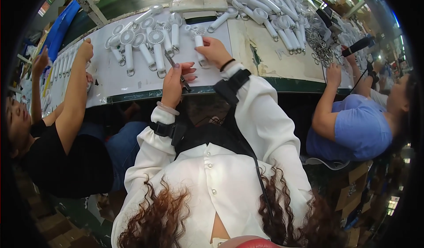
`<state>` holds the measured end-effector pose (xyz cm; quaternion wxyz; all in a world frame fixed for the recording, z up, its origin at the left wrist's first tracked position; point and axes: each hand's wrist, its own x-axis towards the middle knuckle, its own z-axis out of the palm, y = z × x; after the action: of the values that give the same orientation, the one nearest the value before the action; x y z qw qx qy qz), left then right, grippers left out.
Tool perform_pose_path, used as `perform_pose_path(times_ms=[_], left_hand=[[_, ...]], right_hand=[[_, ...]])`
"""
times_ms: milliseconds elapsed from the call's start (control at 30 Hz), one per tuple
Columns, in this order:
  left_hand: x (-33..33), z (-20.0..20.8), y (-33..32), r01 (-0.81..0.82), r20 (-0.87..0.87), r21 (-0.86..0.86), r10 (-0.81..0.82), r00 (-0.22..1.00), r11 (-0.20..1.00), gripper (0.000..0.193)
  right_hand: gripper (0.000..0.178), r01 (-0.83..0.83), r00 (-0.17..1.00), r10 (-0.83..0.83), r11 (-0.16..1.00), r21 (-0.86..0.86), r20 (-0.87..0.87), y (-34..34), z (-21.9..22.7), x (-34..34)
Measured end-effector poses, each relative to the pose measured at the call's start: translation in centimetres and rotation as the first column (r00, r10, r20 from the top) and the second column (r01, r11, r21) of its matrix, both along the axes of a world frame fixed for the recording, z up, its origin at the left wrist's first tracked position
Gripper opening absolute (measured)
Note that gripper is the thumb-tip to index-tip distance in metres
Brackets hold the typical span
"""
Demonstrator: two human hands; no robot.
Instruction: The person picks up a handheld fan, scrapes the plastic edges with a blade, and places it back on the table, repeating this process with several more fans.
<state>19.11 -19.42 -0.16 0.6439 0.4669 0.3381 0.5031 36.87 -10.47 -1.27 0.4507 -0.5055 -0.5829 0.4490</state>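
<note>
My right hand (pixel 215 53) is closed around the handle of a white handheld fan (pixel 199 45), its small round head pointing away from me. To the left of it, my left hand (pixel 176 81) grips a slim metal hand tool (pixel 170 60); its exact kind is not clear. The tool's narrow end points away, toward the fans, and its other end shows below my fingers. Just beyond my left hand, several more white handheld fans (pixel 156 37) lie in a loose group, with metal rings at their handle ends.
A large pile of white fans (pixel 260 3) covers the far right of the worktable (pixel 291 67). Metal clips or rings (pixel 321 42) are heaped beside it. Co-workers sit at both sides; the left one's arm (pixel 75 89) reaches over a row of white parts (pixel 64 64).
</note>
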Motion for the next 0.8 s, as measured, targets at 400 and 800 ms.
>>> perform_pose_path(times_ms=[400, 800], left_hand=[[0.2, 0.0, 0.1, 0.030, 0.067, -0.016, -0.029, 0.997, 0.999, 0.046], [-0.4, -0.1, 0.2, 0.060, 0.066, 0.012, -0.061, 0.996, 0.998, 0.043]], right_hand=[[0.031, 0.229, 0.449, -0.578, 0.812, 0.537, 0.682, 4.9, 1.8, 3.0], [0.036, 0.281, 0.409, -0.362, 0.923, 0.262, 0.838, 2.1, 3.7, 7.2]])
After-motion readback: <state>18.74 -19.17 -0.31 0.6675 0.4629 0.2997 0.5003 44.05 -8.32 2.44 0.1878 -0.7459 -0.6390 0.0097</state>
